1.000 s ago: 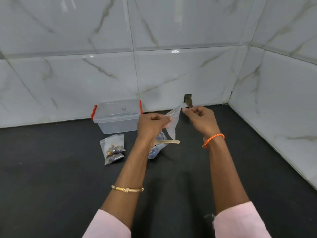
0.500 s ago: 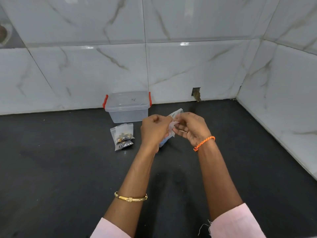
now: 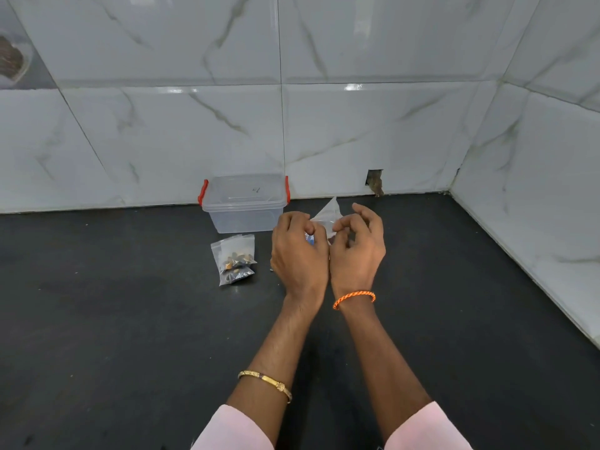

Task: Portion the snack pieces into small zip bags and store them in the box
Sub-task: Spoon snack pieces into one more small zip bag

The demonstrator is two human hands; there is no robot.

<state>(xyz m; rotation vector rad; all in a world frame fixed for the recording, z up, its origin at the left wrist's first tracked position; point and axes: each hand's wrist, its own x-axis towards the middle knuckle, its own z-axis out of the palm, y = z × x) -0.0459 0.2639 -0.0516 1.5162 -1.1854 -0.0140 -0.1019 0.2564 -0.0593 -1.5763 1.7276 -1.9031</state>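
Your left hand (image 3: pixel 300 251) and your right hand (image 3: pixel 355 248) are side by side above the black countertop (image 3: pixel 113 319), nearly touching at the wrists. Both have curled fingers. Between them you hold a small clear plastic zip bag (image 3: pixel 326 216); one corner of it stands up above your fingers. Your left hand pinches its left edge, and your right thumb and forefinger seem to pinch its right edge, while the other right fingers are loosely bent. I cannot tell if the bag has anything inside.

The clear plastic storage box with red side latches (image 3: pixel 244 203) stands against the white marble-pattern wall tiles (image 3: pixel 194 125), with its lid on, behind and to the left of your left hand. Just in front of the box, two small clear zip bags filled with brown snack pieces (image 3: pixel 234 259) lie on the countertop, one partly over the other.
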